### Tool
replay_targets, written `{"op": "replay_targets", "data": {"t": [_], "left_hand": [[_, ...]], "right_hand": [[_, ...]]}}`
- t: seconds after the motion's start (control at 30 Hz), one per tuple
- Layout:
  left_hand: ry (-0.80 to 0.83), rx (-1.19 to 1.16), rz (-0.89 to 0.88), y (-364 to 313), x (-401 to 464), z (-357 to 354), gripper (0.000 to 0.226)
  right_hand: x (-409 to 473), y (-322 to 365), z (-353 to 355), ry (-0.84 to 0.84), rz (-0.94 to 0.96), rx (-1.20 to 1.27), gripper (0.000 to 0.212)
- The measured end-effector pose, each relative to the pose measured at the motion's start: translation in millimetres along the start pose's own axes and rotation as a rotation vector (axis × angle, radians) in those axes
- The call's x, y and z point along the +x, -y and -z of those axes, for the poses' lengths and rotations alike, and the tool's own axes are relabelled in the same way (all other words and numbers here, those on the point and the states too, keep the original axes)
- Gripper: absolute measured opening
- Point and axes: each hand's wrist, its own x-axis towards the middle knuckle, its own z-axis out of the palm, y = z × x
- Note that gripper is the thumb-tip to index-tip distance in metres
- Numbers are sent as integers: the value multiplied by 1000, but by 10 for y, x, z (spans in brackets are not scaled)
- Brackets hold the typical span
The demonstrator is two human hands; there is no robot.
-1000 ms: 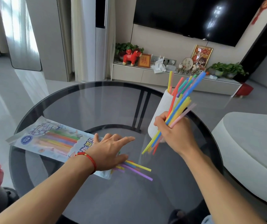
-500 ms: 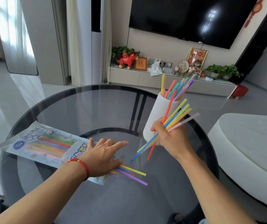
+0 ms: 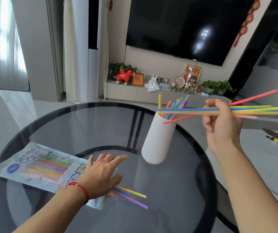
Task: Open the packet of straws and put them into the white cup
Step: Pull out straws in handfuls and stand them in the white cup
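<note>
A ribbed white cup (image 3: 158, 140) stands on the round glass table (image 3: 67, 123) with several coloured straws upright in it. My right hand (image 3: 222, 125) is raised to the right of the cup, shut on a bundle of straws (image 3: 193, 111) held nearly level, their left ends over the cup's mouth. My left hand (image 3: 101, 175) lies flat, fingers spread, on the open end of the straw packet (image 3: 39, 167). More straws fill the packet, and a few loose straws (image 3: 131, 196) poke out from under my palm onto the glass.
The table's far and right rims curve close behind the cup. A pale round seat (image 3: 261, 157) with small items on it stands to the right. A TV cabinet (image 3: 151, 95) with ornaments and plants lines the back wall.
My right hand has lifted from beside the cup up and to the right, and the straw bundle has swung from steeply slanted to nearly level. My left hand has stayed on the packet.
</note>
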Motion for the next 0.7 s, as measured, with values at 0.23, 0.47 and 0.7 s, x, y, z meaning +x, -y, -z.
{"op": "replay_targets", "data": {"t": [0.23, 0.47, 0.7], "left_hand": [[-12, -13, -5, -35, -13, 32, 56], [13, -6, -6, -65, -27, 63, 57], [28, 3, -5, -71, -27, 85, 57]], "right_hand": [[262, 135, -104, -11, 100, -170, 20], [339, 117, -230, 62, 194, -414, 22], [441, 56, -298, 69, 195, -595, 23]]}}
